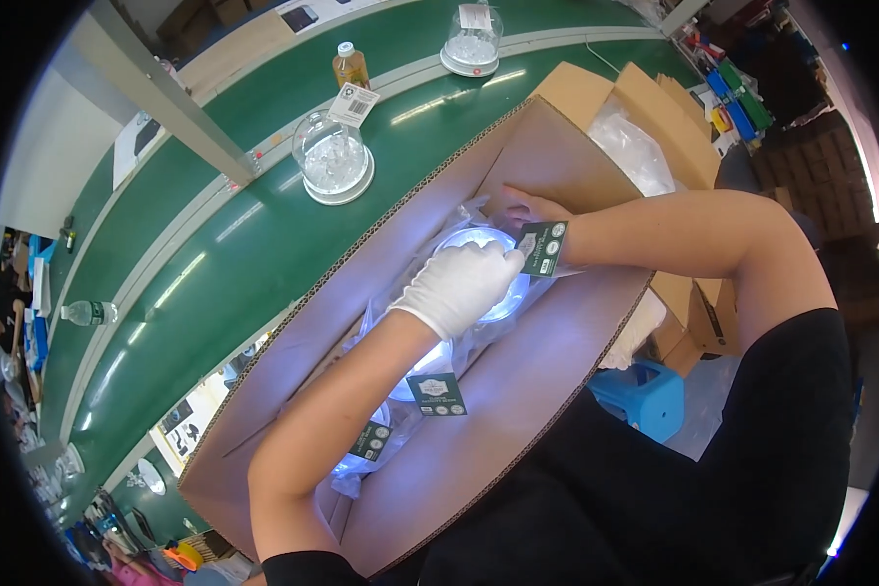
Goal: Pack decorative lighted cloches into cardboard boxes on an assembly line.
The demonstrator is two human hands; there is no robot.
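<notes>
The gloved left grip (459,283) is curled over a glowing round item (506,301); I cannot tell whether it grasps it. The bare right grip (532,207) is just beside, partly hidden by a dark tag (544,247), its state unclear. The item lies inside a cardboard box (547,376). Beyond, a clear dome (332,168) stands on the green surface (264,249).

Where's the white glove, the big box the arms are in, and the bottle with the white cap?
White glove (454,286): head view, over the back of the hand.
Big box (493,425): head view, on its inner wall.
Bottle (351,69): head view, on its amber body.
</notes>
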